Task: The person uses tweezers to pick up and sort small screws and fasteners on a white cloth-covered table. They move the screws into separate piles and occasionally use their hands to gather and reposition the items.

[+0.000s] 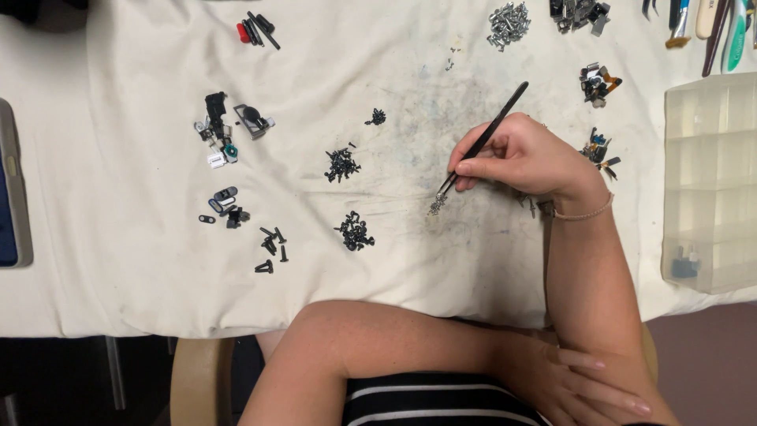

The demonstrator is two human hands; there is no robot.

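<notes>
Left hand [587, 386] lies flat, fingers loose, holding nothing, resting on right forearm. Right hand [524, 158] fingers pinch black tweezers [482, 140], tips at small silver screw cluster [436, 205], 7 o'clock from hand, on cloth-covered surface [158, 300].

Two hands show, one pair of black tweezers [489, 130], one clear compartment box [710, 181], three small heaps of black screws [341, 164] and one heap of silver screws [509, 24].

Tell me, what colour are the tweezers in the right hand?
Black tweezers, seen in the head view.
</notes>
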